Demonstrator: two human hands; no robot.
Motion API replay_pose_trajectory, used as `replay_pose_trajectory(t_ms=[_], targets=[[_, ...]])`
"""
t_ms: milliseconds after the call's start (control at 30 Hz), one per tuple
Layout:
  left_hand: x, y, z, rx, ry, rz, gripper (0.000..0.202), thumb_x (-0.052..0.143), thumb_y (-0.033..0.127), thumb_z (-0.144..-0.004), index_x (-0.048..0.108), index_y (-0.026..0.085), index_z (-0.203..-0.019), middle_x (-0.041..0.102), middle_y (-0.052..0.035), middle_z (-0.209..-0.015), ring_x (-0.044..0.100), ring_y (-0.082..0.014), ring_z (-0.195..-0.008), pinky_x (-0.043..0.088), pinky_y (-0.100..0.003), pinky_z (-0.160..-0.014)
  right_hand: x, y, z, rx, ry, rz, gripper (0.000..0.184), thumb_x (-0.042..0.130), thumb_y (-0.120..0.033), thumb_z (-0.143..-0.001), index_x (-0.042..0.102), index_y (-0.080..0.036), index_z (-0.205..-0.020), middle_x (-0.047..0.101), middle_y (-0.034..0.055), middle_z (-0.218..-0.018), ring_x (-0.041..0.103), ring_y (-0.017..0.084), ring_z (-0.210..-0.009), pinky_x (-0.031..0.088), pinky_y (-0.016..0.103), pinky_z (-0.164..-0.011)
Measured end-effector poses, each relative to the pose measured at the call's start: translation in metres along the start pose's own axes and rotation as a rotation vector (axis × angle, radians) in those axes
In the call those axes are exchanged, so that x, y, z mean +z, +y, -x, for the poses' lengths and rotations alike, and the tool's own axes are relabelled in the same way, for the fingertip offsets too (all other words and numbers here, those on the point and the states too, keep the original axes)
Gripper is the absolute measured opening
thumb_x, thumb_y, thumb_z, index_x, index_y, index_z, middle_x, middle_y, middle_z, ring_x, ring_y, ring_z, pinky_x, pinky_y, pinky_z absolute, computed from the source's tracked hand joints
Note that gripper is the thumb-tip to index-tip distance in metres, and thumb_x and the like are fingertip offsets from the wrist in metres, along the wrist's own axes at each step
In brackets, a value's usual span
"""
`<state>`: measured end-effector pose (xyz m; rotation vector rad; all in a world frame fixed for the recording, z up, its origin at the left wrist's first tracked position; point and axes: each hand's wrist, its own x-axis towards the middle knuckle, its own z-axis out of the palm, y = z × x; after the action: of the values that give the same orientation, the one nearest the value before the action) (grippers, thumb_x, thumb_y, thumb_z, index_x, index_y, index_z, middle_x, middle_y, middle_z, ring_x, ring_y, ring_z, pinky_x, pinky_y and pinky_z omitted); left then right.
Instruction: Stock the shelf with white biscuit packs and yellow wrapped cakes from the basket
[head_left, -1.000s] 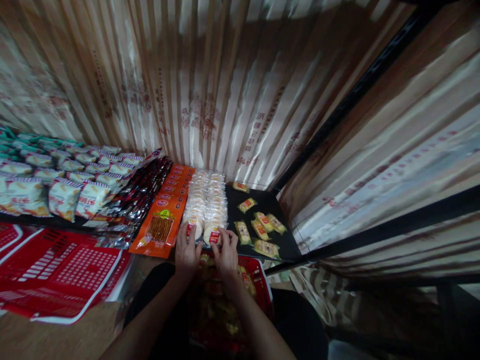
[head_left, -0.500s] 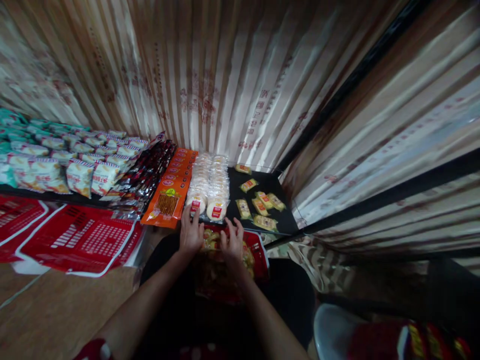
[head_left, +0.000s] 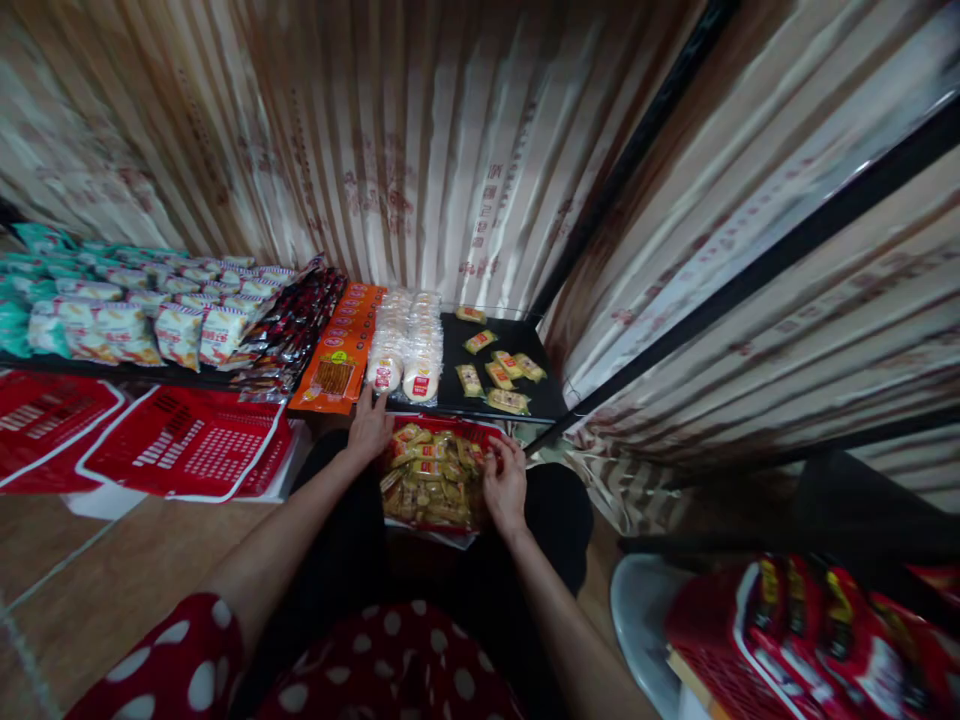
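Between my knees is a red basket (head_left: 486, 430) filled with small yellow-wrapped snacks (head_left: 431, 470). My left hand (head_left: 369, 430) is at its left edge, fingers stretched toward the shelf front, just below the round white crackers in clear wrappers (head_left: 420, 378). At the basket's right side, my right hand (head_left: 505, 486) has its fingers apart and slightly bent by the rim; whether they press on it I cannot tell. Neither hand visibly lifts a snack. Several loose yellow-wrapped snacks (head_left: 501, 376) lie on the black shelf (head_left: 544, 400), beyond my right hand.
Left along the shelf are an orange snack packet (head_left: 341, 345), dark shiny packets (head_left: 289, 335) and rows of white-and-teal bags (head_left: 180, 335). Red baskets (head_left: 187, 440) stand below them. Black bars (head_left: 712, 325) cross at right. Red packets (head_left: 817, 620) sit low right, by a grey basin (head_left: 637, 600).
My hands have moved apart, from over the snacks to the basket's two sides, so its contents show more. The view has tilted down and shifted right; the shelf snacks look unchanged.
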<state>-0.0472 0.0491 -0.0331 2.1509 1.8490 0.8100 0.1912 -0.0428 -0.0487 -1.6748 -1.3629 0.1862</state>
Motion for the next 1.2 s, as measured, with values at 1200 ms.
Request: replay_pose_trajectory(t_ms=[1200], targets=[[0.032,0.017,-0.071,0.021,0.251,0.024,0.074,0.052,0.052,-0.077,0.031,0.014,-0.137,0.006,-0.0175,-0.150,0.001,-0.0376,-0.136,0.006,-0.060,-0.106,0.046,-0.032,-0.103,0.011,-0.103,-0.074,0.026,0.041,-0.030,-0.087,0.057,-0.018,-0.103,0.060,0.0084,-0.101,0.059,0.017,-0.088,0.047,0.038,-0.085]])
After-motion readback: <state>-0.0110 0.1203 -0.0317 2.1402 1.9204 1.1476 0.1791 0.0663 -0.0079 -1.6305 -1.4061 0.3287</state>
